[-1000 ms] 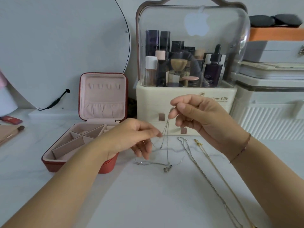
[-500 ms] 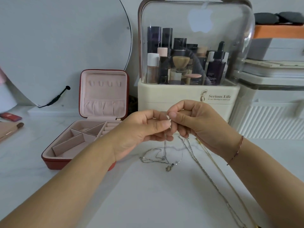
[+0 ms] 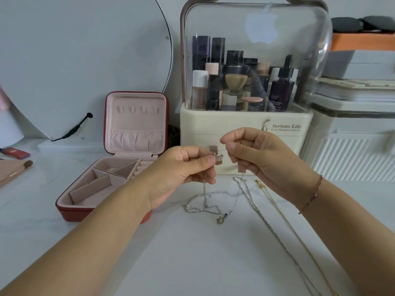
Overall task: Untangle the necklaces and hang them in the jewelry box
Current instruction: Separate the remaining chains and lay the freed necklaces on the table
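Necklaces (image 3: 203, 207) of silver are seen from the head view as a loose tangle lying on the white table (image 3: 192, 259), just in front of the two raised hands. The left hand (image 3: 181, 171) is held above the tangle with its fingers curled, and a small silver charm (image 3: 218, 157) is pinched between its thumb and forefinger. From it a length of chain hangs straight down into the knot. The right hand (image 3: 263, 161) is held slightly higher and to the right, its fingers likewise curled, and a fine strand (image 3: 238, 189) is pinched at its fingertips. This strand is stretched across the short gap to the left fingertips, and a further length drops from under the right hand to a pendant (image 3: 220, 220) resting on the table. A silver chain (image 3: 269, 227) and a gold chain (image 3: 284, 216) are laid out straight beside the tangle, running beneath the right forearm. The jewelry box (image 3: 136, 124) stands open at the left, behind the left forearm, with its pink lid upright. Half a second earlier the fingertips of both hands were pressed together. Since then the hands have been drawn a little apart and the strand has been pulled out between them, while the tangle has been left in much the same place.
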`<state>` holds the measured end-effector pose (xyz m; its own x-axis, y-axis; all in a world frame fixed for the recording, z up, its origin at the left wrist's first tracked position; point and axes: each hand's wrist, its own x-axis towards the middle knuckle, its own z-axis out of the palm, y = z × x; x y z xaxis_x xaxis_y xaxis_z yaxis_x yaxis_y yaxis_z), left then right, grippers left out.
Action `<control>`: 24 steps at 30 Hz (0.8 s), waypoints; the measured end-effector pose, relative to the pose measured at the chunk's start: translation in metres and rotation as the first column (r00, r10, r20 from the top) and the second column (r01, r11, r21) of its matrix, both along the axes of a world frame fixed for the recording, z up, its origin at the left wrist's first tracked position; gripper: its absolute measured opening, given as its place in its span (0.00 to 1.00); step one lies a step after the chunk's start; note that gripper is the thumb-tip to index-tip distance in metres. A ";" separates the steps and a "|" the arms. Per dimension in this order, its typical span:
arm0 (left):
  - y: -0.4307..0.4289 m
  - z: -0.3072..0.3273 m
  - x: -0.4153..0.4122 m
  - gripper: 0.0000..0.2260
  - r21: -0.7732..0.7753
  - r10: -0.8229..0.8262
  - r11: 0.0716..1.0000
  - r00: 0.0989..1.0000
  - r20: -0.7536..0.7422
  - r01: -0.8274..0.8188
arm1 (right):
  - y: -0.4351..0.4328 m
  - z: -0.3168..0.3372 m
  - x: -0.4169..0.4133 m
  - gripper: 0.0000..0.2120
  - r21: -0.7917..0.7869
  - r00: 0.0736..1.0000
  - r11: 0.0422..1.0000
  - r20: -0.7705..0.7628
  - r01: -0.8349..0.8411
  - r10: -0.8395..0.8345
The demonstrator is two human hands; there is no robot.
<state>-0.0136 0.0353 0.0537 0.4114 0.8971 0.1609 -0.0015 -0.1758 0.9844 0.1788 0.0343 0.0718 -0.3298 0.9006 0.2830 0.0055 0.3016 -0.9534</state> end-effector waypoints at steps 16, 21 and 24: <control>0.000 -0.001 0.001 0.07 -0.223 -0.032 0.974 0.999 0.025 0.037 | -0.009 0.008 0.001 0.06 0.124 0.997 0.992 0.081 -0.009 -0.001; 0.005 0.004 -0.003 0.08 -0.378 -0.026 0.912 0.943 0.332 0.158 | -0.008 0.007 0.001 0.04 0.060 0.991 0.990 -0.046 -0.125 0.127; 0.007 0.006 -0.006 0.11 -0.372 -0.013 0.910 0.910 0.414 0.183 | -0.009 0.010 0.004 0.05 0.037 0.961 0.974 -0.160 -0.224 0.227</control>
<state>-0.0197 0.0421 0.0600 0.4783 0.8777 -0.0293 -0.3999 0.2474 0.8826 0.1832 0.0251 0.0820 -0.4723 0.8023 0.3650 -0.2191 0.2942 -0.9303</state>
